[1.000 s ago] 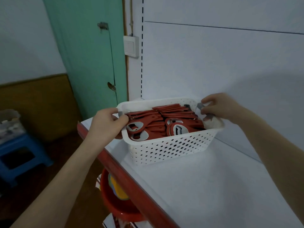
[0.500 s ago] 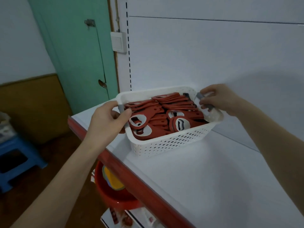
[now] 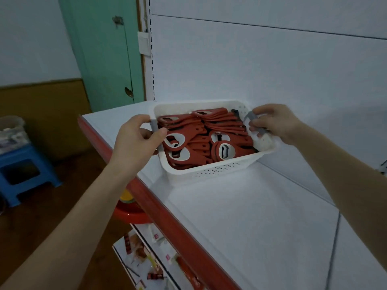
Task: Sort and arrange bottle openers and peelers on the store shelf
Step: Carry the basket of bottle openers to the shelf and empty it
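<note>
Slid deeper onto the store shelf (image 3: 251, 216) toward its back panel, the white perforated basket (image 3: 209, 174) of red bottle openers (image 3: 209, 135) sits with left grip (image 3: 136, 141) and right grip (image 3: 274, 122) each curled round a grey end handle (image 3: 154, 130), the surest hold on a stiff, likely hefty load.

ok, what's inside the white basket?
A heap of red bottle openers fills the white basket, several showing oval cut-out heads. A dark piece sticks up at the far right corner; unclear what. The heap covers the basket floor, so anything beneath is hidden.
</note>
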Demonstrator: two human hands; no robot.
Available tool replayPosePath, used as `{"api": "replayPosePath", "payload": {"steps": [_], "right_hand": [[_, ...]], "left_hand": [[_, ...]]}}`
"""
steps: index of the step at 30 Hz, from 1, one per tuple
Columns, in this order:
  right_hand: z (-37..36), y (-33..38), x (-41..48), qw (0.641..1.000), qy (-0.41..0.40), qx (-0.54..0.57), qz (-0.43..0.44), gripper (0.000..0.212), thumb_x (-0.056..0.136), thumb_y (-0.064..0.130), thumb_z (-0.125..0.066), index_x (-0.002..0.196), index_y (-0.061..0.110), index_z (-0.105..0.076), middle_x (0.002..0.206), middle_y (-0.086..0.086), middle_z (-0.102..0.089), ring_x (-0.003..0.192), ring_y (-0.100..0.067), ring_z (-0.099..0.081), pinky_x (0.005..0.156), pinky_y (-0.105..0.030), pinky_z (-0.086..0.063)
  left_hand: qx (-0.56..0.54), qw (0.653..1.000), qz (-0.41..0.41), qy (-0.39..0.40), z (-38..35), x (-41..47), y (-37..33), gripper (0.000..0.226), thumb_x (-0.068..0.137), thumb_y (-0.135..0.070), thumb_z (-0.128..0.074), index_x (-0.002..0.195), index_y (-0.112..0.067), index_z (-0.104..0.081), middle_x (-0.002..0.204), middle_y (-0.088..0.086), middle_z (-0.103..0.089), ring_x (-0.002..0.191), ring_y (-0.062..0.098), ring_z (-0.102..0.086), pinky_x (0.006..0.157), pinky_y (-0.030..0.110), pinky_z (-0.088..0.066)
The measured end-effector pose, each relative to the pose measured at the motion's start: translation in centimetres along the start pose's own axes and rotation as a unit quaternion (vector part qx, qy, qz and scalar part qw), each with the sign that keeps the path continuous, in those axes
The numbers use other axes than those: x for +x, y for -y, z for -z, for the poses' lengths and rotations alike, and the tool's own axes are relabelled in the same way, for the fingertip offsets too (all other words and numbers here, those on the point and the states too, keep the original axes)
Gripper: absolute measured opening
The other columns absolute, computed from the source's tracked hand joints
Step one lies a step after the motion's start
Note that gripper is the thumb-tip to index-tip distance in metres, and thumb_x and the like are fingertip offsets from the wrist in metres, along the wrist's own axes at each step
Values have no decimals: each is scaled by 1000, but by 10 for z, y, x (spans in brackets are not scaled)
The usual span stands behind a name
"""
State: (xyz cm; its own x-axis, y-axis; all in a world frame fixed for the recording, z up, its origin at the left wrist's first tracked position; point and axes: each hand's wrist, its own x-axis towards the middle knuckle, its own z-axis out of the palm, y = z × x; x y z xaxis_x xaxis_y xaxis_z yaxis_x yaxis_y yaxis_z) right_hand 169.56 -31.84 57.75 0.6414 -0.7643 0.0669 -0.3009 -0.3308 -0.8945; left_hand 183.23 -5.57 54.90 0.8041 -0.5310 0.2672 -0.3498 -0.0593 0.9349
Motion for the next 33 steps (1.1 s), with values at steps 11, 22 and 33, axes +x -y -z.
{"api": "replayPosePath", "payload": {"steps": [11, 22, 33], "right_hand": [[21, -24, -19, 996, -15, 79, 38, 40, 84, -7, -58, 120, 10, -53, 85, -4, -64, 71, -11, -65, 63, -25, -57], [32, -29, -31, 998, 11, 25, 55, 33, 87, -10, -53, 111, 12, -47, 87, -13, -62, 73, -17, -62, 58, -24, -58], [43, -51, -40, 997, 14, -16, 69, 23, 91, -3, -49, 97, 18, -46, 73, -12, -60, 66, -19, -57, 65, -28, -51]], "left_hand": [[39, 997, -49, -48, -23, -33, -11, 38, 87, -14, -62, 121, -18, -46, 81, -2, -66, 81, 17, -66, 81, 42, -54], [54, 993, -90, -56, -40, -66, -6, 42, 86, -16, -62, 124, -19, -43, 85, -10, -61, 82, 8, -61, 79, 26, -50], [70, 988, -131, -35, -41, -80, 3, 39, 82, -4, -65, 91, -36, -45, 81, -18, -59, 74, -17, -57, 67, -3, -39]]}}
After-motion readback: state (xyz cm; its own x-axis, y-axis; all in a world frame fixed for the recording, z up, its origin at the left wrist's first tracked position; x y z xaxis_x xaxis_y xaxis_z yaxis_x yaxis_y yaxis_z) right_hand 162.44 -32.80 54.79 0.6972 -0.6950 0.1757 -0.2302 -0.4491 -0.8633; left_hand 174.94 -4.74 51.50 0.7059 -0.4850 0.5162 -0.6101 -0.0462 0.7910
